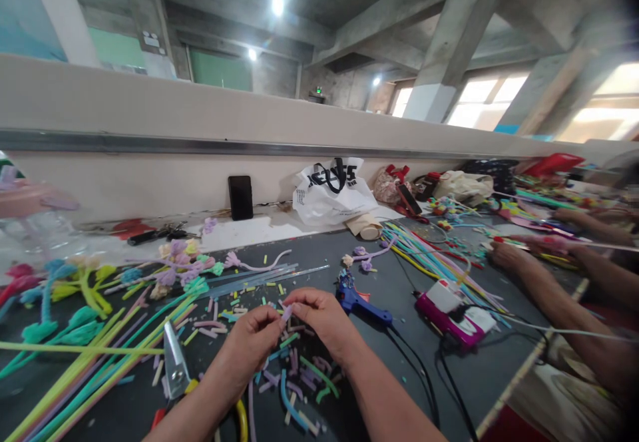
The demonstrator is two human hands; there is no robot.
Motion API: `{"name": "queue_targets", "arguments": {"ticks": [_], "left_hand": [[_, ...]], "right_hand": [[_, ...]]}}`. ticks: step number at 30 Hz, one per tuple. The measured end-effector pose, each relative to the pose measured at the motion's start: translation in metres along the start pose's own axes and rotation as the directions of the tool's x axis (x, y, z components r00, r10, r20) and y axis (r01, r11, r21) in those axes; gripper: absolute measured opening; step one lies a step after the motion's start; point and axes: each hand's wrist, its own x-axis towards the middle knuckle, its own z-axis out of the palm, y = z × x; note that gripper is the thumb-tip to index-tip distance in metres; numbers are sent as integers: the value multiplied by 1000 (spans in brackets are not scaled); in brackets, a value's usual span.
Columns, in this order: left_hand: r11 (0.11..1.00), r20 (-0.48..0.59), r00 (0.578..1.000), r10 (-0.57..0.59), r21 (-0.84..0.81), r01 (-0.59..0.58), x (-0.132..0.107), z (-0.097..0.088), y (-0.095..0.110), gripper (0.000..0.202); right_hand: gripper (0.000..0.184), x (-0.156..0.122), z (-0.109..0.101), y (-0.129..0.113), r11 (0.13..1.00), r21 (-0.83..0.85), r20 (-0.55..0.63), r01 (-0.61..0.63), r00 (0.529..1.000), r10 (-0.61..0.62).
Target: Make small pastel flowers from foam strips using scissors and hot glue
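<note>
My left hand point(251, 337) and my right hand point(322, 319) meet over the dark table, fingertips pinched together. Between them is a short lilac pipe cleaner piece point(286, 313), gripped from both sides. Cut pipe cleaner bits point(302, 379) in purple, green, blue and cream lie scattered beneath and around my hands. To the right of my right hand rests a blue glue gun point(368, 307), its cord trailing toward the front edge. Beside my left forearm lies a cutting tool point(174, 361) with a broad metal blade; the forearm partly hides its handles.
Long pipe cleaners point(90, 375) lie at left, near finished flower shapes point(180, 262). Clear glue sticks point(269, 279) lie behind my hands. A phone point(240, 197) leans on the partition near a white bag point(332, 192). A magenta power strip point(454, 319) and a co-worker's arms point(544, 289) are right.
</note>
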Motion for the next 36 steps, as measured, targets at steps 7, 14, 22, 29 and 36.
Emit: {"name": "queue_targets", "arguments": {"ticks": [7, 14, 22, 29, 36], "left_hand": [[997, 18, 999, 39, 62, -40, 1, 0, -2, 33], [1000, 97, 995, -8, 22, 5, -4, 0, 3, 31], [1000, 139, 990, 1, -4, 0, -5, -1, 5, 30], [1000, 142, 990, 10, 4, -11, -2, -2, -1, 32], [1000, 152, 988, -21, -8, 22, -2, -2, -2, 32]], "right_hand": [[11, 1, 2, 7, 994, 51, -14, -92, 996, 93], [8, 1, 3, 7, 996, -67, -100, -56, 994, 49], [13, 1, 1, 5, 993, -114, -42, -28, 999, 23], [19, 0, -1, 5, 977, -204, 0, -66, 998, 68], [16, -2, 7, 6, 978, -202, -54, -56, 997, 46]]}}
